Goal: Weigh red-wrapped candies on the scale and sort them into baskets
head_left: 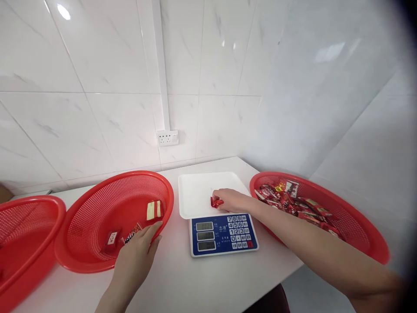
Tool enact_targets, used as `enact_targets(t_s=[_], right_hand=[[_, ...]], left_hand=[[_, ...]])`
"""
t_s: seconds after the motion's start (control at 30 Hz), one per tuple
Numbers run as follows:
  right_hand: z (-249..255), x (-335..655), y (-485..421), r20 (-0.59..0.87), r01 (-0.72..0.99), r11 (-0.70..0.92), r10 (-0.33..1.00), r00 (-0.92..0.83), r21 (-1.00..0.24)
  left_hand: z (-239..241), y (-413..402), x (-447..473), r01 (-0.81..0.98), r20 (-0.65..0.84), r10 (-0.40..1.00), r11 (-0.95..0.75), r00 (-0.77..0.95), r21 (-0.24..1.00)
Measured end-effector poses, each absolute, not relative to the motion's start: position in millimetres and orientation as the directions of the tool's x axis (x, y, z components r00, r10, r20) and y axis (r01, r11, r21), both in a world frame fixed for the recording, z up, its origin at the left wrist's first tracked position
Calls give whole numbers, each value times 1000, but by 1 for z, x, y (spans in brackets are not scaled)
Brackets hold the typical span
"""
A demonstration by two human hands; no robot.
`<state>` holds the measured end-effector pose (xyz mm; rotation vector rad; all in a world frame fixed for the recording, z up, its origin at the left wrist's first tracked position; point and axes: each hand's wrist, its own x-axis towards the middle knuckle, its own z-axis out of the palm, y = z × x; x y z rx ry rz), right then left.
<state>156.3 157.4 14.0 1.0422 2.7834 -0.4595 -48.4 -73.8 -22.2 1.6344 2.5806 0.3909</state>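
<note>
My right hand (232, 200) is over the white pan (195, 195) of a digital scale, its fingers closed on a small red wrapped snack packet (216, 202). Whether the packet touches the pan I cannot tell. Below the pan is the scale's blue panel (224, 234), with three displays and a keypad. At the near right side of the middle red basket (107, 191), my left hand (138, 250) grips the rim, thumb outside. Inside this basket lie a cream-and-red packet (153, 210), a red packet with a white label (111, 238) and a patterned packet (133, 232) partly behind my fingers.
Another red basket (361, 234) at the right holds a pile of red snack packets (293, 200); my right forearm crosses over it. A third red basket (35, 261) is cut off at the left. Behind the white table (176, 282) rises a tiled wall with a socket (167, 138).
</note>
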Motion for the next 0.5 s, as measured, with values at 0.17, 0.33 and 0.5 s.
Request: enact_targets(t_s=[0.17,0.33,0.5], right_hand=[[12,149,160,-252,679,708,633,-732,-194],[44,113,144,-112,598,716,603,-790,-360],[75,87,122,328,114,750,414,-849,-651]], left_hand=[[-22,-74,-47,891,105,901,389,-421,234],[-20,-73,-45,896,114,901,388,-418,216],[-23,-74,-47,901,137,900,382,-413,206]])
